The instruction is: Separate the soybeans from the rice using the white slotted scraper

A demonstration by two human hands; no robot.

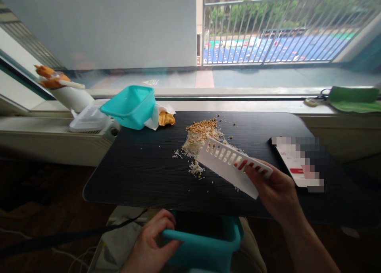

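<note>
My right hand (275, 187) grips a white plastic panel with a row of slots (229, 166) by its right end. It is tilted over the black table, with its far left edge close to a pile of white rice grains (192, 144). Yellow beans or soybeans (204, 126) lie on the back of that pile. My left hand (154, 239) holds the rim of a teal plastic bin (205, 243) below the table's front edge. The inside of this bin is dark, so its contents cannot be made out.
Another teal bin (133, 110) stands at the table's back left, beside a crumpled orange-and-white cloth or wrapper (165, 118). A phone (293, 162) lies at the right of the black table (133, 177). Green cloth (354, 98) and scissors (324, 93) rest on the sill.
</note>
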